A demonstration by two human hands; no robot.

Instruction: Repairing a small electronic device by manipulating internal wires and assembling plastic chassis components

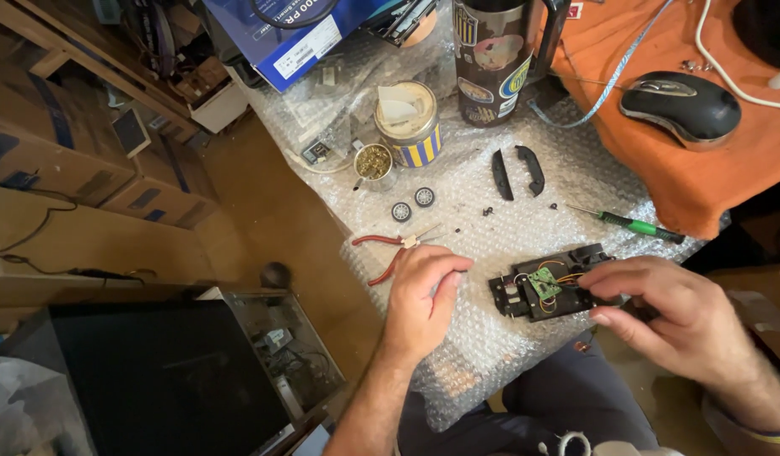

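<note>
A small black toy-car chassis point(542, 287) with a green circuit board and orange wires lies on bubble wrap point(491, 219). My right hand point(668, 317) grips its right end. My left hand point(419, 295) is curled just left of the chassis, fingers pinched on something small that I cannot make out. Red-handled pliers point(390, 249) lie under my left fingertips. Two small wheels point(412, 203), two curved black parts point(517, 171) and a green screwdriver point(635, 225) lie beyond.
A yellow-striped tin point(411, 122), a small jar of brass bits point(374, 162), a dark stickered mug point(494, 59) and a blue box point(297, 38) stand at the back. A computer mouse point(681, 105) sits on orange cloth point(728, 160). A dark open case point(170, 371) stands on the floor to the left.
</note>
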